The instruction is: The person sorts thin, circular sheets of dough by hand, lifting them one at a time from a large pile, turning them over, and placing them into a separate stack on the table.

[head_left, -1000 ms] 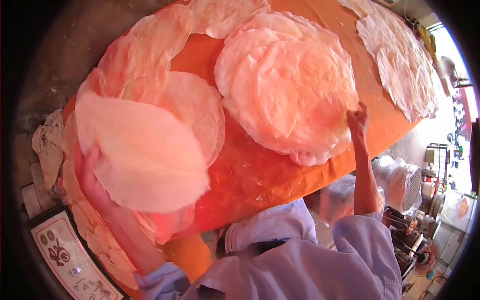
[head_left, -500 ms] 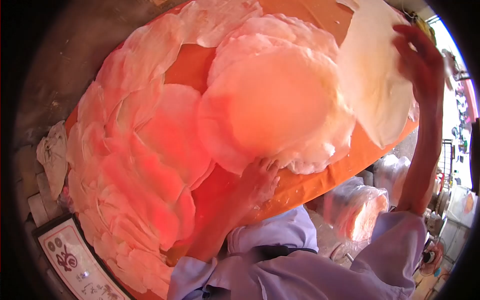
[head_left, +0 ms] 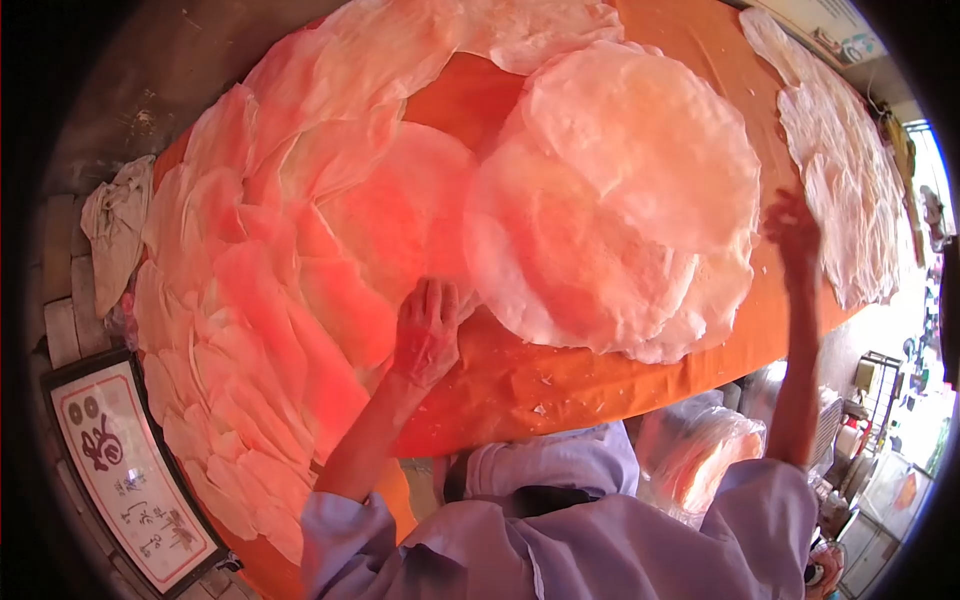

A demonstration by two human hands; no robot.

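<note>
Thin, round, pale flatbread sheets lie in a loose central stack (head_left: 620, 200) on an orange cloth. My left hand (head_left: 428, 335) is at the stack's lower left, its bent fingers closed on the edge of a flatbread (head_left: 405, 215). Its fingertips are partly hidden. Off the stack's right side, my right hand (head_left: 795, 230) hovers over the cloth, slightly blurred. Its fingers look loosely parted, and no sheet shows in them. Many overlapping sheets (head_left: 250, 350) spread along the left side, tinted red by the light.
The orange cloth (head_left: 560, 385) covers the table. Another row of sheets (head_left: 840, 180) lies along its right edge. Plastic-wrapped bundles (head_left: 700, 450) stand below the front edge. A framed sign with writing (head_left: 135, 470) leans at lower left, near a pale crumpled cloth (head_left: 115, 225).
The large sheet raised beside my right hand is no longer in the air. My right hand has come down, and my left hand has moved left. The view has shifted, showing the right-hand row.
</note>
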